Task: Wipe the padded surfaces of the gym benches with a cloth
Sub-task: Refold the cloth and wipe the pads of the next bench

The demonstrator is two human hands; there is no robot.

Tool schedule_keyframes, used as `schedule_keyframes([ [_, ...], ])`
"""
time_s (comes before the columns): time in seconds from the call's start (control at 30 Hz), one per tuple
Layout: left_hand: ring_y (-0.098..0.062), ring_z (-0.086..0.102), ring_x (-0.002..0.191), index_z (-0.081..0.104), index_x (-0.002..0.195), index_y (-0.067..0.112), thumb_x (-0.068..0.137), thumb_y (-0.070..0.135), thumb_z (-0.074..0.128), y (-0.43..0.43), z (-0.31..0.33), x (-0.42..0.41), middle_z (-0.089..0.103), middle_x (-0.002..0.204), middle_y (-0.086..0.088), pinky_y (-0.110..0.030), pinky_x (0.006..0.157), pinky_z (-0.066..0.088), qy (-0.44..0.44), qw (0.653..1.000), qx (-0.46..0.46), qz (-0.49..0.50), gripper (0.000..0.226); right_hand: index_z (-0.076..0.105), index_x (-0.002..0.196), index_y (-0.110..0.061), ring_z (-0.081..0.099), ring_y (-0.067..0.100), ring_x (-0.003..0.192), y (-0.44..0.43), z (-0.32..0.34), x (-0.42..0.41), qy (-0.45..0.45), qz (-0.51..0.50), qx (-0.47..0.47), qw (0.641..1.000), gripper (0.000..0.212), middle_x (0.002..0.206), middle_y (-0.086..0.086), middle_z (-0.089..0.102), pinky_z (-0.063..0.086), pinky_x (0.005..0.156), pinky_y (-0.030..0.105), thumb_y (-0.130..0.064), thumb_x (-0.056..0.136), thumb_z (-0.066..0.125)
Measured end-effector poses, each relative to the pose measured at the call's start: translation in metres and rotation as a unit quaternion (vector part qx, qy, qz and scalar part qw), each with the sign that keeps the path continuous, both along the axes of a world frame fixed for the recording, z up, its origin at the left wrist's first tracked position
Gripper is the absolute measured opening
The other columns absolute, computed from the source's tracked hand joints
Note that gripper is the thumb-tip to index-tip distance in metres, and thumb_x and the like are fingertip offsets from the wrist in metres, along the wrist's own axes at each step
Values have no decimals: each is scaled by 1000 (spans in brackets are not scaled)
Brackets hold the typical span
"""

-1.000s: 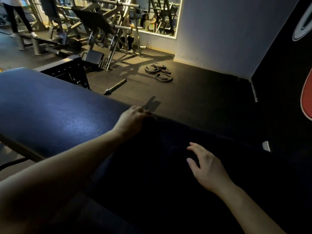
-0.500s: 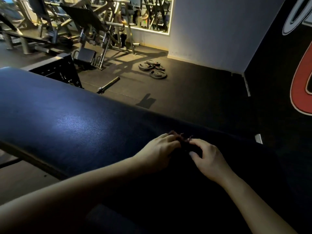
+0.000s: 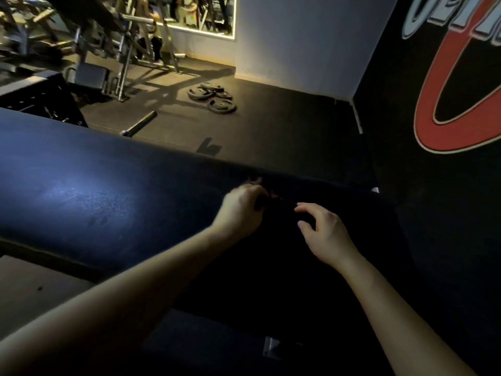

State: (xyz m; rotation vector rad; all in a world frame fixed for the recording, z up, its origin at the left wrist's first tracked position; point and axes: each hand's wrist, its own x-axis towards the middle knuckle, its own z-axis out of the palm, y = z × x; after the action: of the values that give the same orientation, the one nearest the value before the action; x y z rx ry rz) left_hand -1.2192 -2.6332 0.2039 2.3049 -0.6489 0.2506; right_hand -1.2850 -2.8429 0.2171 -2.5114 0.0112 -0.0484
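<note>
A long dark blue padded bench [image 3: 89,196] runs across the view, with a glare patch on its left part. A black cloth [image 3: 311,267] lies spread over its right part, hard to tell apart from the pad in the dim light. My left hand [image 3: 238,210] grips a bunched edge of the cloth near the bench's far side. Just to its right, my right hand [image 3: 322,232] sits over the cloth with curved fingers and thumb. The darkness hides whether the right hand pinches the fabric.
Several weight plates [image 3: 214,97] and a barbell end [image 3: 139,124] lie on the rubber floor beyond the bench. Gym machines [image 3: 113,50] and a lit mirror stand at the back left. A black wall with a red logo [image 3: 447,104] is close on the right.
My left hand drew the cloth's far corner rightward to meet my right hand. The two hands have since parted slightly, and the view has swung right.
</note>
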Motion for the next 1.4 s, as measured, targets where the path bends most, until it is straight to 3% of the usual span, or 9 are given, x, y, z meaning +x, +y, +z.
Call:
schedule_keyframes([
  [0.17,-13,65,103,75,111,15,89,9,71,-20,-2,-78,71,111,0,-23,93,53,-19,984,-4,-175,23,66,130,-18,51,7,131,-18,2,-33,-12,-64,38,997,39,138,-5,61,28,96,0,1,100,50],
  [0.23,-9,60,106,72,114,16,92,9,67,-4,-4,-106,68,114,3,-10,93,43,-32,963,19,-266,24,64,133,-18,51,9,134,-20,2,-45,-8,-66,20,998,37,141,-5,59,30,101,8,-4,100,55],
  [0.33,-14,56,102,67,115,20,95,15,67,45,-4,-126,62,113,2,-20,92,47,-86,940,90,-318,21,60,138,-16,47,12,139,-17,-4,-58,-8,-50,-28,998,38,148,-5,53,29,107,17,-13,100,59],
  [0.47,-20,59,101,72,108,16,91,13,72,144,-13,-90,64,117,-4,-26,94,44,-161,966,121,-165,17,58,141,-11,42,17,144,-9,-15,-68,-28,-40,-119,992,39,153,3,50,25,119,28,-18,103,54],
  [0.67,-37,65,85,77,99,15,81,-2,77,181,-29,-97,69,98,-11,-35,73,43,-87,977,64,186,25,56,142,-13,40,16,145,12,-22,-88,-55,-59,-149,985,40,152,4,50,21,124,42,-23,104,52],
  [0.83,-9,60,101,76,111,26,87,13,73,35,-31,-157,69,111,7,-11,92,38,-76,996,-51,-9,27,57,142,-11,39,17,145,10,-16,-98,-46,-49,-93,993,38,153,4,49,28,123,42,-17,104,50],
  [1.0,-16,61,102,76,112,19,95,27,61,15,-26,-160,69,110,0,-28,86,49,-148,976,28,-160,23,58,141,-13,44,17,141,-30,-3,-118,-48,-73,-106,991,39,151,2,51,31,121,40,-16,102,55],
  [1.23,-29,73,96,79,103,20,87,11,69,84,-16,-115,77,109,-3,-38,80,57,-146,981,97,77,22,59,140,-14,45,17,140,-93,-12,-153,-36,-103,-77,991,41,152,0,49,35,117,34,-21,100,59],
  [1.4,-18,74,82,80,108,37,95,28,69,-2,-5,-109,80,94,2,-27,70,47,-49,982,-14,182,19,58,140,-17,40,14,143,-99,-23,-159,-47,-95,-36,994,40,154,-4,45,32,116,32,-25,101,57],
])
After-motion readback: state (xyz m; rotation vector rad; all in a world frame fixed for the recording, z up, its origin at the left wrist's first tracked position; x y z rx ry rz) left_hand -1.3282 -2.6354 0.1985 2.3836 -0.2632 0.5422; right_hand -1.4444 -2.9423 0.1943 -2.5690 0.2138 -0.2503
